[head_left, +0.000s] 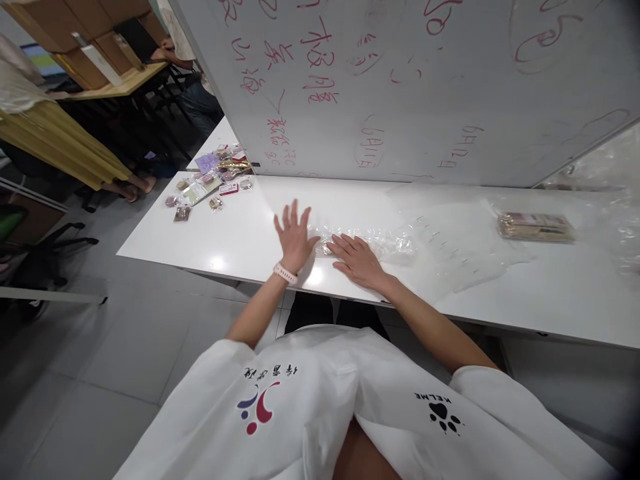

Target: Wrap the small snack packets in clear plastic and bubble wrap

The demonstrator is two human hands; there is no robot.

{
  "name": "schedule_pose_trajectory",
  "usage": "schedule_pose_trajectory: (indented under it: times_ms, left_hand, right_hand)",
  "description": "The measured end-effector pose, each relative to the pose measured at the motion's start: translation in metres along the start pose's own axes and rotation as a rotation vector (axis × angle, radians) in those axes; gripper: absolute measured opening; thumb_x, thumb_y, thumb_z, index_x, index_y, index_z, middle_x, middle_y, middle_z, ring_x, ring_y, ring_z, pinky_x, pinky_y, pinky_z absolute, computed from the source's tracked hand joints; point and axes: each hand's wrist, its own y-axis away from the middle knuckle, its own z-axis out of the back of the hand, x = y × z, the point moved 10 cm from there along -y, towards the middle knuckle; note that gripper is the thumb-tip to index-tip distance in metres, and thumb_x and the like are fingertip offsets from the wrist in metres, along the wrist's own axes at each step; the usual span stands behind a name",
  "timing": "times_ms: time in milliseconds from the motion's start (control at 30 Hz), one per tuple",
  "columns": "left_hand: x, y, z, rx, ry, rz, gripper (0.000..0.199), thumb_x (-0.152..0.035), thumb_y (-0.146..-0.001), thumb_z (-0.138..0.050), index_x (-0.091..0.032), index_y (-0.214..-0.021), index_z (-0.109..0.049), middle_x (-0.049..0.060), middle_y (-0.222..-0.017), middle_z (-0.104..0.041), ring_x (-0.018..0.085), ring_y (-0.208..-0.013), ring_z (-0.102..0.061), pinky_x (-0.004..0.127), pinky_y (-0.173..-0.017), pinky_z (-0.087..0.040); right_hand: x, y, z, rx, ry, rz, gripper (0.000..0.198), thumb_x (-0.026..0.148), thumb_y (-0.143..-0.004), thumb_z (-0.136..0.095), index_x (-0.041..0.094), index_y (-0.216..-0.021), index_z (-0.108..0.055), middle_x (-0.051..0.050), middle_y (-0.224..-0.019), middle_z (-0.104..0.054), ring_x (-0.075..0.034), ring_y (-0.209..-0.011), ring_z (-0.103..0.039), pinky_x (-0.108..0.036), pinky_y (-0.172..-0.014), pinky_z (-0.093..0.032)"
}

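A strip of clear bubble wrap [393,243] lies rolled or folded on the white table in front of me. My right hand [357,260] rests flat on it, fingers stretched out to the left. My left hand [294,233] is at the wrap's left end with its fingers spread, holding nothing; whether its palm touches the table I cannot tell. A small brownish thing shows through the wrap near my right fingertips, too blurred to name. To the right, a thin clear plastic sheet [455,253] with small dark marks spreads over the table.
A pack of thin tan sticks [536,227] lies on the right, near more bubble wrap [627,227]. Small wrapped packets [200,190] are heaped at the left. A whiteboard [380,87] with red writing stands along the table's back. Two people are beyond at the left.
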Motion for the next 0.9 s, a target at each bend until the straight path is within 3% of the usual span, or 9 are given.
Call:
schedule_pose_trajectory:
  times_ms: [67, 133, 233, 367, 467, 567, 733, 800, 900]
  left_hand:
    - [0.030, 0.044, 0.024, -0.275, 0.329, 0.268, 0.070, -0.036, -0.082, -0.076, -0.024, -0.143, -0.043, 0.013, -0.164, -0.027, 0.029, -0.155, -0.016, 0.050, -0.125, -0.021]
    - [0.062, 0.088, 0.018, -0.391, 0.708, 0.604, 0.069, -0.027, -0.084, -0.074, -0.029, -0.143, -0.039, 0.011, -0.163, -0.027, 0.025, -0.150, -0.031, 0.042, -0.119, -0.036]
    - [0.073, 0.110, -0.014, -0.311, 1.192, 0.899, 0.048, -0.016, -0.083, -0.073, -0.026, -0.125, -0.052, 0.009, -0.142, -0.054, 0.019, -0.124, -0.061, 0.032, -0.104, -0.052]
    - [0.062, 0.075, -0.041, -0.086, 1.341, 0.988, 0.019, -0.007, -0.082, -0.070, -0.014, -0.098, -0.063, 0.007, -0.093, -0.070, 0.015, -0.091, -0.070, 0.028, -0.093, -0.056]
    - [0.046, 0.048, -0.049, -0.083, 1.184, 0.842, 0.011, -0.014, -0.087, -0.067, -0.011, -0.097, -0.066, 0.010, -0.097, -0.072, 0.018, -0.095, -0.071, 0.036, -0.098, -0.054]
    - [0.015, 0.042, -0.060, -0.109, 1.006, 0.596, 0.017, -0.021, -0.092, -0.061, -0.015, -0.106, -0.069, 0.010, -0.117, -0.072, 0.022, -0.119, -0.065, 0.045, -0.113, -0.044]
    - [-0.049, 0.044, -0.089, 0.176, 0.356, 0.003, 0.038, -0.017, -0.099, -0.045, -0.021, -0.133, -0.063, 0.008, -0.150, -0.054, 0.021, -0.151, -0.033, 0.048, -0.129, -0.010]
    - [-0.054, 0.045, -0.095, 0.244, 0.125, -0.130, 0.044, -0.022, -0.103, -0.036, -0.021, -0.142, -0.055, 0.008, -0.155, -0.048, 0.021, -0.152, -0.030, 0.050, -0.129, -0.009]
    - [-0.047, 0.045, -0.097, 0.296, 0.054, -0.185, 0.047, -0.027, -0.105, -0.028, -0.023, -0.147, -0.048, 0.006, -0.156, -0.046, 0.020, -0.152, -0.031, 0.052, -0.128, -0.012]
  right_hand:
    - [-0.001, 0.004, -0.009, 0.007, -0.003, -0.041, 0.055, 0.047, -0.106, -0.029, 0.031, -0.158, -0.030, 0.000, -0.165, -0.028, -0.025, -0.153, -0.022, -0.051, -0.123, -0.020]
    - [-0.002, 0.005, -0.013, 0.010, -0.005, -0.060, 0.056, 0.049, -0.105, -0.028, 0.032, -0.159, -0.028, 0.001, -0.166, -0.026, -0.024, -0.153, -0.020, -0.050, -0.124, -0.017]
    - [-0.003, 0.005, -0.012, 0.017, -0.009, -0.061, 0.057, 0.051, -0.105, -0.030, 0.033, -0.159, -0.029, 0.001, -0.166, -0.027, -0.025, -0.153, -0.021, -0.051, -0.123, -0.016]
    - [-0.002, 0.005, -0.009, 0.014, -0.022, -0.061, 0.057, 0.051, -0.104, -0.032, 0.033, -0.158, -0.031, 0.000, -0.164, -0.030, -0.027, -0.151, -0.025, -0.052, -0.123, -0.016]
    - [0.001, 0.004, -0.005, 0.001, -0.038, -0.061, 0.057, 0.049, -0.104, -0.035, 0.031, -0.158, -0.032, -0.001, -0.163, -0.033, -0.028, -0.150, -0.027, -0.052, -0.122, -0.017]
    - [0.003, 0.003, -0.004, 0.015, -0.034, -0.057, 0.055, 0.042, -0.102, -0.042, 0.021, -0.152, -0.043, -0.009, -0.156, -0.044, -0.030, -0.145, -0.033, -0.052, -0.121, -0.019]
    - [0.000, 0.003, -0.005, 0.069, -0.067, -0.094, 0.043, 0.019, -0.091, -0.048, 0.007, -0.130, -0.064, -0.018, -0.119, -0.068, -0.031, -0.122, -0.054, -0.049, -0.115, -0.030]
    - [-0.002, 0.004, -0.002, 0.041, -0.116, -0.096, 0.040, 0.019, -0.091, -0.048, 0.008, -0.124, -0.067, -0.018, -0.116, -0.068, -0.032, -0.117, -0.056, -0.051, -0.112, -0.034]
    - [-0.003, 0.010, 0.007, -0.058, -0.257, -0.090, 0.033, 0.023, -0.093, -0.046, 0.016, -0.112, -0.072, -0.014, -0.111, -0.069, -0.029, -0.111, -0.059, -0.053, -0.109, -0.040]
